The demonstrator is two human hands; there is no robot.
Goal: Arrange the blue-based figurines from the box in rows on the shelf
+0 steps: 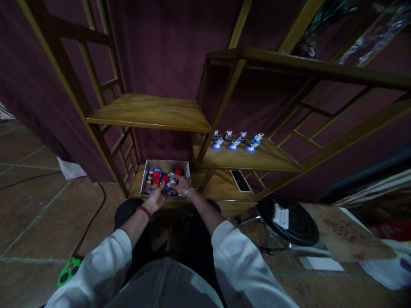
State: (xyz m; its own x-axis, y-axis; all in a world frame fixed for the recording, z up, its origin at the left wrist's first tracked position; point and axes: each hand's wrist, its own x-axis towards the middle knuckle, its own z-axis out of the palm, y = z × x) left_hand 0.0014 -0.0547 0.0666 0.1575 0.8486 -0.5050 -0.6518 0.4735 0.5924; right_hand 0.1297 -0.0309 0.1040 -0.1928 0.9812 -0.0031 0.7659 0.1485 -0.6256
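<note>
While the right hand point(182, 185) pinches a blue-and-white figurine point(172, 183) over the near side of the box point(173, 164), I log the left hand point(155, 200) as half-curled at the box's front edge; I cannot tell whether its fingers grip anything. Judgement: I would keep the pinch light, support from below with the left, and avoid snagging neighbours. Box contents: small figures point(149, 179) and red rounded pieces point(156, 174), jumbled. Right of the box: a higher shelf point(272, 159) bearing standing figurines point(234, 145); below it, a phone point(240, 181).
</note>
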